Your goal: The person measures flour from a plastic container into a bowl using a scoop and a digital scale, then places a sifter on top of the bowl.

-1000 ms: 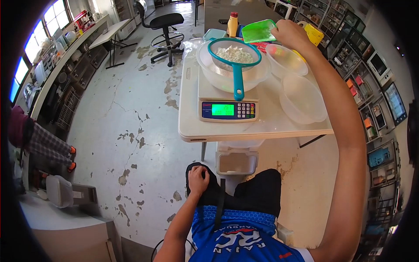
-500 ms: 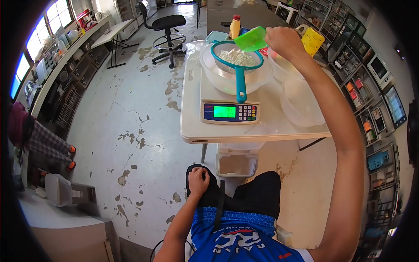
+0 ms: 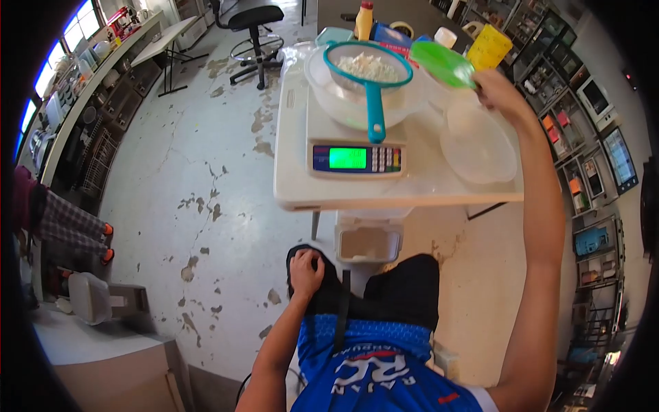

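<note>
My right hand (image 3: 504,95) is closed round the handle end of a green plastic scoop (image 3: 443,63), held above the right part of the table. To its left, a teal-rimmed strainer (image 3: 374,96) holds white powder (image 3: 367,67), which looks like flour. The strainer rests across a translucent bowl (image 3: 322,89), its handle toward me. Beneath the bowl is a digital scale (image 3: 357,159) with a lit green display; its digits are too blurred to read. My left hand (image 3: 306,271) lies on my left knee, fingers loosely apart, holding nothing.
A translucent bowl (image 3: 478,147) stands on the white table (image 3: 292,185), right of the scale. Behind are a capped bottle (image 3: 364,22) and a yellow container (image 3: 489,48). A bin (image 3: 368,240) sits below. At left, a person (image 3: 68,220) stands by the counter.
My right hand has moved right and down with the scoop, away from above the strainer. The view has shifted slightly; my left hand stays on my knee.
</note>
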{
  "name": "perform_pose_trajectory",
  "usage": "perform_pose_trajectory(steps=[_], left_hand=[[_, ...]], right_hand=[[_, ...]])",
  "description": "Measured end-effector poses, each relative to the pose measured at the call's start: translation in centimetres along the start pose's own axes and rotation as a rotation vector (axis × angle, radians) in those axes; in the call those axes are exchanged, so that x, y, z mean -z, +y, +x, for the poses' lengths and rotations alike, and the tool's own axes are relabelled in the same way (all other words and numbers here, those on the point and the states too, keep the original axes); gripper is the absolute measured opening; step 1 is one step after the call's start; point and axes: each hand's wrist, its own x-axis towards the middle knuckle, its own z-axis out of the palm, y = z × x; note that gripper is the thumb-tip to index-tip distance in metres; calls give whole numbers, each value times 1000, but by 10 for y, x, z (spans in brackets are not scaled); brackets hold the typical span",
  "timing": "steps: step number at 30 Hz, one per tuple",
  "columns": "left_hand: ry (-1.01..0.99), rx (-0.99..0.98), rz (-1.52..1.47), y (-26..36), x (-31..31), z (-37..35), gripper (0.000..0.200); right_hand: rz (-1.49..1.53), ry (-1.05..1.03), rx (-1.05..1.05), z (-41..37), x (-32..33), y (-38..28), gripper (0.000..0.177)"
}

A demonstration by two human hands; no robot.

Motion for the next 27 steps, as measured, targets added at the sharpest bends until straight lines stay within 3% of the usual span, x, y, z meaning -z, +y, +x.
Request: perform_pose_trajectory(steps=[2, 7, 9, 10, 11, 15, 17, 19, 27], left_hand=[[9, -1, -33, 0, -3, 4, 7], [-11, 18, -30, 4, 3, 4, 7], [-30, -3, -27, 5, 1, 2, 7], [-39, 3, -22, 4, 0, 3, 7], [-45, 1, -20, 4, -1, 2, 7], [-65, 13, -8, 8, 0, 2, 7], [-67, 22, -3, 10, -2, 3, 6], [-82, 26, -4, 13, 0, 3, 6], [-108, 66, 20, 12, 0, 10, 8]], right_hand=[[79, -1, 25, -41, 13, 4, 27], [119, 27, -245, -147, -12, 63, 22], [97, -3, -344, -177, -42, 98, 23], [113, -141, -362, -184, -55, 112, 26], [132, -283, -380, -189, -71, 128, 29], [-9, -476, -493, -191, -158, 204, 31], [-64, -501, -332, -189, -211, 237, 32], [-275, -566, -297, -183, -271, 294, 35], [-527, -444, -394, -150, -426, 387, 32]])
